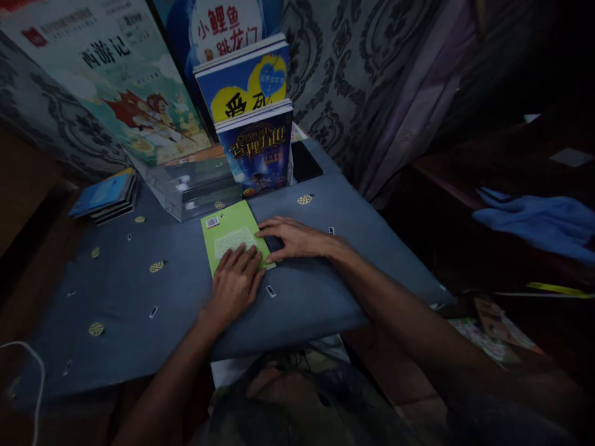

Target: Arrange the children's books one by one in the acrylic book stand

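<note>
A light green book (235,224) lies on the blue-grey tablecloth (186,316), with a barcode at its upper left and a pale text box in its middle. My left hand (237,279) rests flat on the lower part of the book, fingers spread a little. At the book's right edge is my right hand (290,238), its thumb and fingers apart and their tips touching the edge. Just behind, a clear acrylic rack (181,207) holds upright books, with a dark blue one (260,152) in front.
A small stack of books (105,193) lies at the back left. Large picture books (134,93) stand behind the rack. Right of the rack lies a black flat object (305,162). A white cable (39,365) curves at the lower left; a blue cloth (534,223) lies beyond the table.
</note>
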Motion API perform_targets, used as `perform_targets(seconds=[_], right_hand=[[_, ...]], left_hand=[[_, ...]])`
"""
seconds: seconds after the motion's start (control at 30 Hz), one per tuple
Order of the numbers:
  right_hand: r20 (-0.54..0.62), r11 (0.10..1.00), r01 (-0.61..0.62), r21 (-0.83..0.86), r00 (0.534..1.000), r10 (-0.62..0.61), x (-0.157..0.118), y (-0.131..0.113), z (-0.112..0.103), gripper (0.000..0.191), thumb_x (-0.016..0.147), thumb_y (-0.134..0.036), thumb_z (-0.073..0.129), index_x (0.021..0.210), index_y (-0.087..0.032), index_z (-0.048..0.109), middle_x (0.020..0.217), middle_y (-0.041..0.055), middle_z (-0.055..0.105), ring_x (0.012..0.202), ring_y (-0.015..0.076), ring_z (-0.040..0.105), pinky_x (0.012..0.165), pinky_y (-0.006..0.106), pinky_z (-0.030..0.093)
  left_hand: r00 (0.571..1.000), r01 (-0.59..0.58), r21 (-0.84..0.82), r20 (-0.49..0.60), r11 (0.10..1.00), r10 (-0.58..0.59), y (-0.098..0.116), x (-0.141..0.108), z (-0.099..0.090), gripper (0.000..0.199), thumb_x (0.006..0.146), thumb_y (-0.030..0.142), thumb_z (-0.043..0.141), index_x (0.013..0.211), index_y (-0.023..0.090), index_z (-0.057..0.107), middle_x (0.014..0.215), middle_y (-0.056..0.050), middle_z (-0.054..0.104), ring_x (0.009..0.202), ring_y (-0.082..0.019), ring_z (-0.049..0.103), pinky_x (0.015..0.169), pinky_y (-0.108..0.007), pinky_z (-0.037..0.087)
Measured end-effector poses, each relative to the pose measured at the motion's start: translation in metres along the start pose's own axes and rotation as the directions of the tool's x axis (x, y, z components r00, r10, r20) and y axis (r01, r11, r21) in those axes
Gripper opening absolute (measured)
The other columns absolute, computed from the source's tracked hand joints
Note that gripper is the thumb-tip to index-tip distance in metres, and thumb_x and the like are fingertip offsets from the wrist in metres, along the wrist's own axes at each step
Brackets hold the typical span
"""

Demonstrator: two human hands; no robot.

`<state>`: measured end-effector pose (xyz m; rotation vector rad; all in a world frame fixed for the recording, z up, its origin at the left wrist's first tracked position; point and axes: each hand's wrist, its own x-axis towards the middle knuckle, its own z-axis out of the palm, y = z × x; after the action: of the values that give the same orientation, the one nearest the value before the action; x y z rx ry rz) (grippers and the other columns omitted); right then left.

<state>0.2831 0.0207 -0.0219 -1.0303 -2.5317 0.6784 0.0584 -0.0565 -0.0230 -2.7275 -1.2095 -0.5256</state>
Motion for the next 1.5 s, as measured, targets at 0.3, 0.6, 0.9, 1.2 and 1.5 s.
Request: perform_targets(seconds=[0.3, 0.6, 0.9, 1.2, 1.5], right_hand=[[0.026, 1.0, -0.02, -0.005, 0.999, 0.02, 0.0, -0.001, 0.002, 0.076, 0.079, -0.051, 0.079, 0.146, -0.024, 0.054, 0.147, 0.0154, 0.052, 0.136, 0.036, 0.046, 0.11, 0.055, 0.038], [0.064, 0.997, -0.072, 0.01, 0.995, 0.071, -0.001, -0.007, -0.001, 0.079, 0.078, -0.052, 0.08, 0.148, -0.028, 0.052, 0.151, 0.0132, 0.049, 0.139, 0.0367, 0.043, 0.113, 0.057, 0.035], [0.07, 0.993, -0.108, 0.042, 0.992, 0.105, 0.002, -0.004, 0.005, 0.083, 0.078, -0.057, 0.078, 0.149, -0.025, 0.05, 0.167, 0.0122, 0.028, 0.152, 0.0376, 0.027, 0.12, 0.057, 0.025], [0.03, 0.977, -0.167, -0.131, 0.985, 0.173, 0.056, -0.002, 0.006, 0.077, 0.091, -0.057, 0.063, 0.154, -0.018, 0.043, 0.165, 0.018, 0.029, 0.152, 0.0351, 0.028, 0.121, 0.056, 0.023], [-0.108, 0.915, -0.274, -0.296, 0.961, 0.253, 0.072, -0.018, 0.033, 0.066, 0.103, -0.05, 0.034, 0.158, -0.013, 0.033, 0.167, 0.018, 0.021, 0.157, 0.0298, 0.013, 0.123, 0.055, 0.017]], left_hand=[[0.999, 0.004, 0.077, 0.033, 0.997, -0.007, 0.003, -0.007, 0.006, 0.034, 0.102, 0.027, 0.05, 0.132, 0.016, 0.062, 0.137, -0.011, 0.066, 0.133, -0.03, 0.056, 0.111, -0.052, 0.045], [1.0, 0.027, 0.015, 0.013, 1.0, -0.027, -0.013, -0.042, -0.014, 0.034, 0.102, 0.021, 0.047, 0.132, 0.019, 0.062, 0.135, -0.01, 0.067, 0.132, -0.027, 0.058, 0.109, -0.05, 0.05], [0.995, 0.096, -0.141, 0.013, 0.985, -0.095, -0.046, -0.064, -0.021, 0.039, 0.101, 0.031, 0.054, 0.138, 0.021, 0.058, 0.145, -0.013, 0.059, 0.137, -0.027, 0.054, 0.111, -0.052, 0.048], [0.968, 0.138, -0.072, 0.22, 0.988, -0.119, -0.066, -0.056, -0.029, 0.06, 0.095, 0.042, 0.062, 0.149, 0.021, 0.046, 0.159, -0.016, 0.041, 0.147, -0.029, 0.04, 0.116, -0.052, 0.04], [0.964, 0.166, -0.097, 0.227, 0.981, -0.14, -0.062, -0.062, -0.025, 0.064, 0.097, 0.051, 0.056, 0.153, 0.022, 0.042, 0.161, -0.016, 0.038, 0.151, -0.029, 0.033, 0.119, -0.055, 0.032]])
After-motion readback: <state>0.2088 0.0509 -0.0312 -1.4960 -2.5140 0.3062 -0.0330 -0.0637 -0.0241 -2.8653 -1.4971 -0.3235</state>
